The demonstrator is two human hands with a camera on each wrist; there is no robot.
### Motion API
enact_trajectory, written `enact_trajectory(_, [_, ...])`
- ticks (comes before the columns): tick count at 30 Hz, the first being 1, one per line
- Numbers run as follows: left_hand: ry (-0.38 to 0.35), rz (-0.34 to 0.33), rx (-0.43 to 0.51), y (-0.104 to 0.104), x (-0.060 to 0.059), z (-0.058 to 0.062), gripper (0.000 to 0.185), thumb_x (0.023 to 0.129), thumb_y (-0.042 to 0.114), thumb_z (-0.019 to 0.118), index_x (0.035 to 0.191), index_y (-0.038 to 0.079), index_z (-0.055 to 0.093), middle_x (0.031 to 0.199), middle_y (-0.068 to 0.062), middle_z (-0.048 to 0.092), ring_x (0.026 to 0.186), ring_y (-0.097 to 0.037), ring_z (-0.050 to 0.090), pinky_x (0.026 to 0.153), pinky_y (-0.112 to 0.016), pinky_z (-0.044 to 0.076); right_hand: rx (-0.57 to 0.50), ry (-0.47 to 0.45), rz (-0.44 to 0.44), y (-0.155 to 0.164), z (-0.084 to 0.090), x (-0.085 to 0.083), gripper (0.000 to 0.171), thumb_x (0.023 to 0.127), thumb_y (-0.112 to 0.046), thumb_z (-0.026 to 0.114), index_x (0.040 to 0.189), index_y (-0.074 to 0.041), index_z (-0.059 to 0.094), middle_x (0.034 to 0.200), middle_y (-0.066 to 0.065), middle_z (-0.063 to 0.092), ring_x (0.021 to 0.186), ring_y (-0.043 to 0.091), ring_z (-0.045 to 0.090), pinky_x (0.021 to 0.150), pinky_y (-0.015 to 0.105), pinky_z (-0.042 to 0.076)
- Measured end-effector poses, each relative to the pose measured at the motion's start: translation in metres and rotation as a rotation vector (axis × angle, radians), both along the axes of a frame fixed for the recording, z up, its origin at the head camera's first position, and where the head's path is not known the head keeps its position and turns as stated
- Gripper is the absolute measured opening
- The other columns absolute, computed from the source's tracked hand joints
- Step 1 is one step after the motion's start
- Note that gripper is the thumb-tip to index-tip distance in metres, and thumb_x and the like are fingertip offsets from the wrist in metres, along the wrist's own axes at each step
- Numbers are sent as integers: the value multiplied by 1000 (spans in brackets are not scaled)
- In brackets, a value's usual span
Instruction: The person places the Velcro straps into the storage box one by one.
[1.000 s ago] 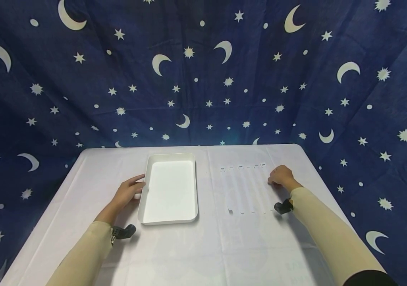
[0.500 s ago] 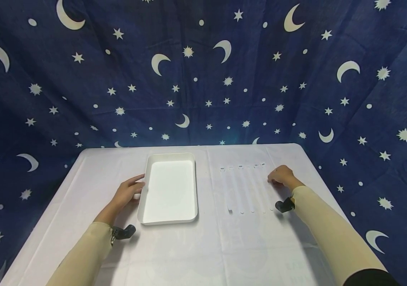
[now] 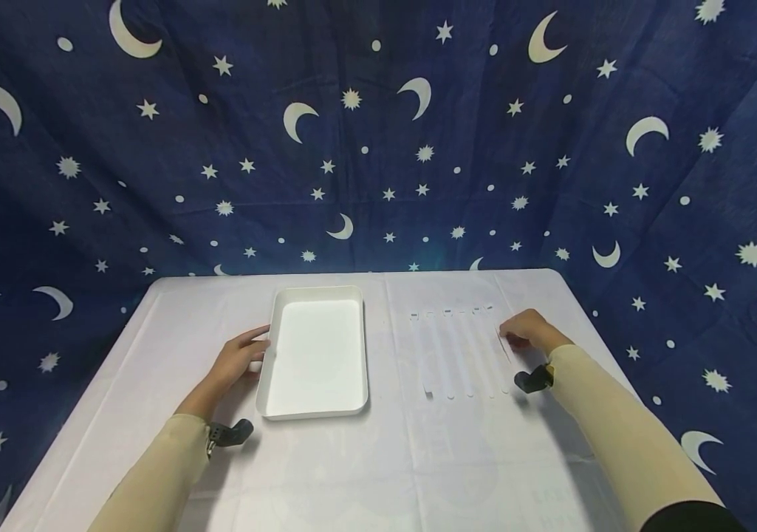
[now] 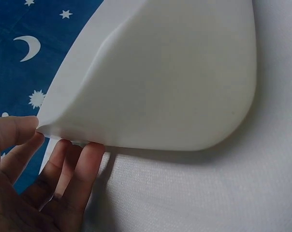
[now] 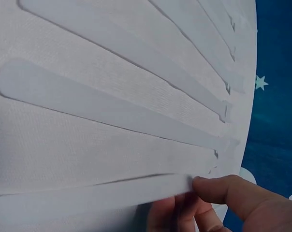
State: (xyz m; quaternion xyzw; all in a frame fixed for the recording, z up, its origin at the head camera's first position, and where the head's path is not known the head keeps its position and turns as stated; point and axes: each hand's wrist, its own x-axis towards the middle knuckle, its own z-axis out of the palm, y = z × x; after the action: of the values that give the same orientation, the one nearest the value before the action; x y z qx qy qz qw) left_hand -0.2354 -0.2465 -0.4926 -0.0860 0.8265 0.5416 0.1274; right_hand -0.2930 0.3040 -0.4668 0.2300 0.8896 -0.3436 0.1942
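My left hand [image 3: 235,358] holds the left side of a shallow white tray [image 3: 314,355], which lies flat. In the left wrist view, one digit touches the rim and several fingertips press along the lower edge of the tray wall. At the right, my right hand [image 3: 529,329] pinches a white strap [image 5: 102,195] near its far end, between thumb and fingers. That end is hidden by the hand; the rounded near end lies low by the cloth. Beside it, several similar white straps [image 5: 107,111] lie side by side, rounded ends toward me and small slotted heads at the far side.
A white cloth [image 3: 325,473] covers the table. Dark blue fabric [image 3: 365,199] with moons and stars hangs behind the table and along both sides. Dark wrist devices are worn on the left wrist [image 3: 228,432] and right wrist [image 3: 534,379].
My right hand has shifted slightly to the right, and the edge of the strap it pinches now shows as a slanting line in the head view. The left hand and tray have stayed in place.
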Motion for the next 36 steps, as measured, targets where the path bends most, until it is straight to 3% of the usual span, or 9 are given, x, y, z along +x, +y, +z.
enact_trajectory(7, [-6, 0, 11, 0, -1, 0, 58, 100, 29, 52, 153, 13, 35, 143, -26, 49, 122, -39, 57, 75, -33, 59, -161, -66, -36, 7, 5, -2, 15, 87, -5, 61, 98, 4, 58, 67, 2, 55, 57, 9, 55, 58, 20, 54])
enact_trajectory(23, [-53, 1, 44, -3, -4, -1, 60, 100, 30, 53, 154, 16, 34, 142, -26, 50, 124, -38, 55, 73, -32, 59, -206, -45, 30, 5, 29, 1, 14, 86, -5, 59, 98, 1, 56, 68, 0, 55, 60, 8, 56, 61, 21, 55])
enact_trajectory(27, [-58, 3, 60, -3, -4, -1, 60, 99, 30, 54, 154, 16, 34, 141, -27, 50, 121, -36, 57, 72, -32, 59, -258, -28, 37, -1, 33, 0, 24, 86, -5, 59, 108, 3, 56, 68, -2, 57, 59, 6, 58, 62, 19, 56])
enact_trajectory(32, [-59, 1, 63, -4, -3, 0, 60, 99, 30, 54, 154, 16, 34, 140, -26, 51, 117, -31, 60, 72, -32, 59, -336, -54, 61, -10, 38, -5, 43, 88, -4, 59, 129, 6, 49, 81, 0, 57, 63, 6, 61, 65, 19, 56])
enact_trajectory(36, [-57, -3, 65, -4, -3, 0, 60, 99, 31, 55, 154, 16, 34, 139, -26, 53, 112, -27, 63, 73, -32, 60, -410, -70, 53, -17, 43, -9, 51, 90, -3, 58, 137, 6, 43, 86, 1, 55, 65, 5, 61, 66, 18, 56])
